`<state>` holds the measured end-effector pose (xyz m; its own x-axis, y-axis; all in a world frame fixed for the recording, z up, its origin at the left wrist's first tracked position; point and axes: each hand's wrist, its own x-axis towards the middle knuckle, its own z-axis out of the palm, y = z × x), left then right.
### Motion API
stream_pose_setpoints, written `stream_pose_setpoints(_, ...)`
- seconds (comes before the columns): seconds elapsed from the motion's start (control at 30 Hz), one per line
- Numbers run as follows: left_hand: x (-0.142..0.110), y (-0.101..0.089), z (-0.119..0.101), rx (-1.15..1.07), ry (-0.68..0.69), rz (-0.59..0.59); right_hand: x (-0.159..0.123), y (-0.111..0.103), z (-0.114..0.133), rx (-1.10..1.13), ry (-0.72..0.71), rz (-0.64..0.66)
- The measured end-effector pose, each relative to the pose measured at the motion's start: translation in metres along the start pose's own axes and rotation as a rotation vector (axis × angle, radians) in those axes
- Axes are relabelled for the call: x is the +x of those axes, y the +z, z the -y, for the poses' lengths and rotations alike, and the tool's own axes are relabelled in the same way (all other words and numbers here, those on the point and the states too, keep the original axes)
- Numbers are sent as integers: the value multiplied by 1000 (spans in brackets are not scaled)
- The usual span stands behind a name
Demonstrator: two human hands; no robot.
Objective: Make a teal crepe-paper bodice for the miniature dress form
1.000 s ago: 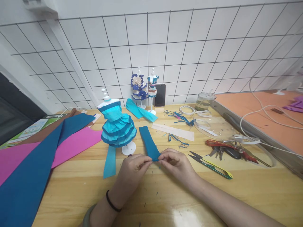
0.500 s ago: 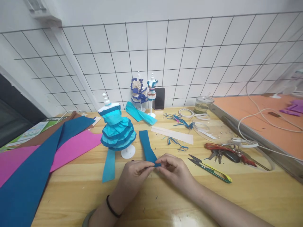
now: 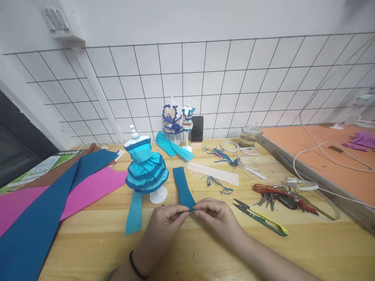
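A dark teal strip of crepe paper (image 3: 183, 185) runs away from me over the wooden table. My left hand (image 3: 166, 224) pinches its near end between thumb and forefinger. Close against it, my right hand (image 3: 221, 218) pinches the same end from the other side. Just left of the strip stands a small white mannequin (image 3: 158, 194) in a turquoise tiered dress (image 3: 146, 168) with dark teal edging. A lighter teal strip (image 3: 134, 214) lies below the dress. To the right of my right hand rest yellow-and-green thread snips (image 3: 263, 218), blades pointing up and left.
Dark teal, pink and brown sheets (image 3: 96, 191) spread across the left side. Two more dressed mannequins (image 3: 187, 121) and a phone (image 3: 197, 128) stand by the tiled wall. Paper scraps (image 3: 219, 185), a pale strip (image 3: 213, 173), keys (image 3: 281, 197) and a glass jar (image 3: 250, 136) lie right.
The whole view has shifted, so most things sit slightly lower in the picture. Both hands keep pinching the strip's near end, close together as before.
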<state>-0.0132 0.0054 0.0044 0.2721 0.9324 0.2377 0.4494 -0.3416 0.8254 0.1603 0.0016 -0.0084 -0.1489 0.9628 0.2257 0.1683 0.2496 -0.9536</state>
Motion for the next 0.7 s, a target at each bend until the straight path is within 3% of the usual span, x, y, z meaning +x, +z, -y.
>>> stream_pose_setpoints(0.17, 2, 1, 4, -138, -182, -12, 1, 1, -2, 154, 185, -27)
stream_pose_setpoints(0.47, 6, 2, 10, -378, -336, -68, 5, 0, 1, 400, 290, -12)
stream_pose_setpoints(0.7, 8, 2, 9, -489, -404, -99, 6, 3, -4, 442, 314, -40)
